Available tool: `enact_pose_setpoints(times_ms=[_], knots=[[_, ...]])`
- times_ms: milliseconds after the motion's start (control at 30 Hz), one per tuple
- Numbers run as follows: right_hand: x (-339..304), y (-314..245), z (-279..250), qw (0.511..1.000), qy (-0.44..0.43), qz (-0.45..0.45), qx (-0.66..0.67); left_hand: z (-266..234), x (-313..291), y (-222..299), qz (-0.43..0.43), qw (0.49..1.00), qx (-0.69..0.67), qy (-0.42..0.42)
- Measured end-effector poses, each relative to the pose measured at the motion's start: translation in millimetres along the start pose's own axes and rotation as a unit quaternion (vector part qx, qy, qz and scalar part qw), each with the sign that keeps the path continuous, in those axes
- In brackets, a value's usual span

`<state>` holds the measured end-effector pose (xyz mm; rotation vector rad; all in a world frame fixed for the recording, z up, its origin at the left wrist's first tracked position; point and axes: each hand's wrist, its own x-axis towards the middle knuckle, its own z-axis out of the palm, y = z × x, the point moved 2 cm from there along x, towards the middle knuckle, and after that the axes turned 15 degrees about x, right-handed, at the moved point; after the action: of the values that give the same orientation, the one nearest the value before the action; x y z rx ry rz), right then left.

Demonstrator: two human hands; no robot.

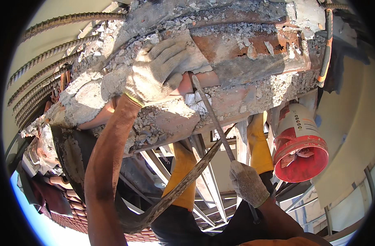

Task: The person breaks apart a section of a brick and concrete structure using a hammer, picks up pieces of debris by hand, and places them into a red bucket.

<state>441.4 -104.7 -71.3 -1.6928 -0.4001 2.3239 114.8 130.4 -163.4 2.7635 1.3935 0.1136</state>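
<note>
My left hand (156,69), in a pale knit glove, lies over a flat grey slab piece (197,59) on the broken ledge. Its fingers stretch across the top, and the thumb curls at the near edge. Lower right, my right hand (248,184), gloved too, is closed round a long metal bar (215,119). The bar slants up and away, its far tip at the slab piece's near edge beside my left thumb. White broken chunks (196,102) sit just left of the bar. Reddish surface shows beneath the slab piece.
Rubble covers the concrete ledge (261,92). Bent rebar (52,49) juts out at the left. A red-rimmed bucket (300,143) with debris hangs or stands at right. A worn wooden handle (183,184) crosses below, before my yellow-covered legs. Metal framing (210,188) lies far beneath.
</note>
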Motion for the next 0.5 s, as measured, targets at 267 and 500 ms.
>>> enact_pose_setpoints(times_ms=[267,500], knots=[[29,36,45,0.936,0.05,-0.22,-0.27,1,4,2,-0.016,0.999,-0.05,0.011],[81,93,52,0.943,0.05,-0.165,-0.286,-1,3,-3,0.01,1.0,-0.008,0.003]])
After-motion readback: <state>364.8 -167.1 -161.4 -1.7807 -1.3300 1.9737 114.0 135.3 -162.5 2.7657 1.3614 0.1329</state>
